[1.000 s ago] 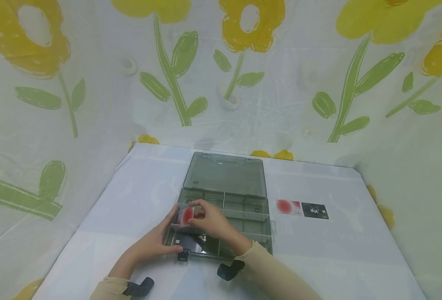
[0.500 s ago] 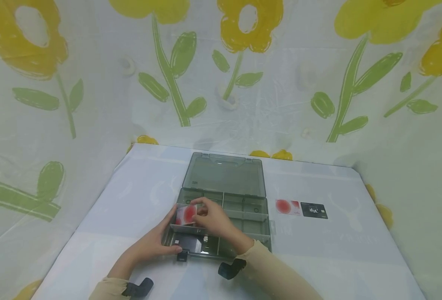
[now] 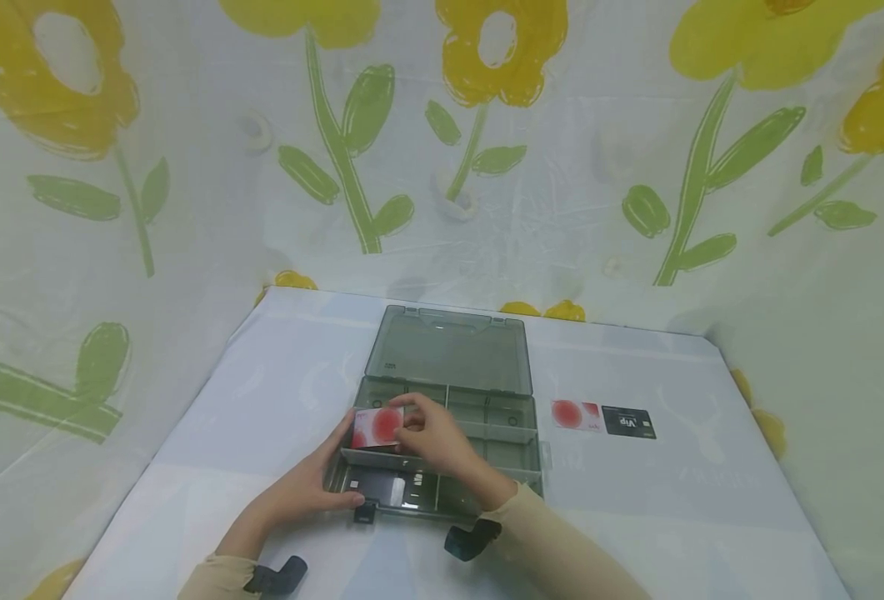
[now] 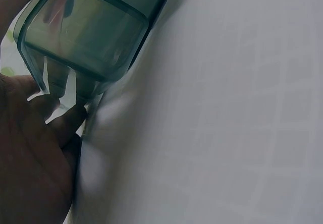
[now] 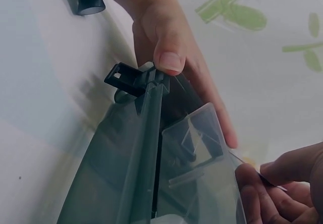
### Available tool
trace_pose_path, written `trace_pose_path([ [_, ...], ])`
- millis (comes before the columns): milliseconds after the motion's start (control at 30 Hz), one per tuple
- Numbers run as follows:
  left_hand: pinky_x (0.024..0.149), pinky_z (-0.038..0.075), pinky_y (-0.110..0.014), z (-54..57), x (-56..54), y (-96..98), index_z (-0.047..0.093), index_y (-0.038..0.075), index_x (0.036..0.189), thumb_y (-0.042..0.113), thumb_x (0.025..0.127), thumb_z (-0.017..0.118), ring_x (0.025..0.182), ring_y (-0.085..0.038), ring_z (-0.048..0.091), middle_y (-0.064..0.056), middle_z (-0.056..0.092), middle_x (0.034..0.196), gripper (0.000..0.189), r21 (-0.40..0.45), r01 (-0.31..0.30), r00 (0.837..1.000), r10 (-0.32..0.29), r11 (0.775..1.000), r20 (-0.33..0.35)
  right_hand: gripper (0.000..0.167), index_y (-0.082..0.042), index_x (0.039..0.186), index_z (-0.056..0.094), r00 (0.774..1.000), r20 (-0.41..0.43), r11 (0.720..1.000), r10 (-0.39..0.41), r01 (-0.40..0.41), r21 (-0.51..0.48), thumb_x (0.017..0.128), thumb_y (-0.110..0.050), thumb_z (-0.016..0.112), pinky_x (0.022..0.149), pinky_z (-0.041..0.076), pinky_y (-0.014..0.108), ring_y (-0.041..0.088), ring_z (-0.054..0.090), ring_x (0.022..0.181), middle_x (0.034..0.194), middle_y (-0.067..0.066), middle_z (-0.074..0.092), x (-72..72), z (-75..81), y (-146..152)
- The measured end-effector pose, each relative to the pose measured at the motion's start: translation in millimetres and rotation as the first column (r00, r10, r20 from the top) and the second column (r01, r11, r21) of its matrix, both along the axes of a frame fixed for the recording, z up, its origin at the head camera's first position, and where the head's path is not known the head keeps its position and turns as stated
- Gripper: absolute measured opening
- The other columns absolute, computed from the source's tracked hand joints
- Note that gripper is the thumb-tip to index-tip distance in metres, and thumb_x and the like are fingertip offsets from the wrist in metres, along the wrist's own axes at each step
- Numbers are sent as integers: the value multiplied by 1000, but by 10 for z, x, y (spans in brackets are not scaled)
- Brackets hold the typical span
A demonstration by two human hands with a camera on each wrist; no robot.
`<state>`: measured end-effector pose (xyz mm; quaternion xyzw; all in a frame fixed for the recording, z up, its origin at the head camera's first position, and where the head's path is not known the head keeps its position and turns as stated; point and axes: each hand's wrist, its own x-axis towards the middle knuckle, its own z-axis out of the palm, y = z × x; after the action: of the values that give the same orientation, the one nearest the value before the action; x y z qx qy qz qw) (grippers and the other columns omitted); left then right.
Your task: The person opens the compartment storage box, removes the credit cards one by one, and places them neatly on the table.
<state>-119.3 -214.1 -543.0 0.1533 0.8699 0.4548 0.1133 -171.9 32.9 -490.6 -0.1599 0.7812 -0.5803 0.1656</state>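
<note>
While the left hand (image 3: 307, 492) is bracing the open plastic box (image 3: 501, 452), its fingers stretching wide along the side and its thumb pressing near the front latch (image 3: 364, 512), the right hand (image 3: 437, 437) is pinching a red-and-white card (image 3: 372, 429) narrowly by its right end. The card is sitting over the left part of the box, behind a clear divider (image 3: 382, 458), its printed face showing to the head view; whether its lower edge is dipping below the divider's top or hovering above, the view is not making clear. Trouble could be arising at that divider: if the card is entering at a slant, its edge could be catching on the plastic and bending, or slipping forward onto the dark card (image 3: 370, 486) lying in front. Because the pinch is bearing on one end only, the free end could be swinging askew. Uneven pressure from the left hand could be sliding the box along the table (image 3: 674, 508), spoiling the alignment.
</note>
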Motion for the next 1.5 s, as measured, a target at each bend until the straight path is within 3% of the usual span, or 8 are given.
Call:
trace_pose_path([
  [267, 116, 27, -68, -9, -5, 7, 2, 26, 166, 48, 77, 87, 152, -45, 17, -16, 12, 170, 125, -5, 5, 1000, -5, 1000, -9, 41, -11, 135, 60, 1000, 15, 1000, -3, 3, -26, 96, -2, 65, 70, 62, 29, 19, 73, 80, 98, 6, 73, 29, 17, 78],
  [767, 117, 25, -67, -14, -9, 2, 0, 30, 165, 47, 76, 87, 152, -46, 16, -16, 10, 170, 126, -9, -2, 1000, 2, 1000, 3, 38, -17, 130, 64, 996, -87, 999, -6, 9, 37, 94, -7, 68, 55, 51, 23, 15, 71, 75, 98, 4, 73, 56, 62, 236],
  [1300, 116, 26, -67, -22, -8, -9, 1, 26, 166, 45, 75, 88, 151, -47, 18, -19, 11, 169, 127, -9, 3, 1000, -3, 1000, -25, 38, -17, 130, 65, 993, -103, 997, -52, 58, 46, 94, -4, 69, 48, 42, 21, 19, 71, 74, 101, 7, 64, 87, 69, 531],
  [1500, 117, 24, -66, -15, -7, -3, 0, 24, 166, 45, 75, 88, 151, -47, 17, -20, 10, 169, 128, -8, 5, 1000, -5, 1000, -26, 37, -18, 128, 65, 992, -95, 995, -86, 91, 50, 94, -4, 70, 51, 46, 22, 19, 72, 75, 101, 7, 63, 106, 79, 673],
])
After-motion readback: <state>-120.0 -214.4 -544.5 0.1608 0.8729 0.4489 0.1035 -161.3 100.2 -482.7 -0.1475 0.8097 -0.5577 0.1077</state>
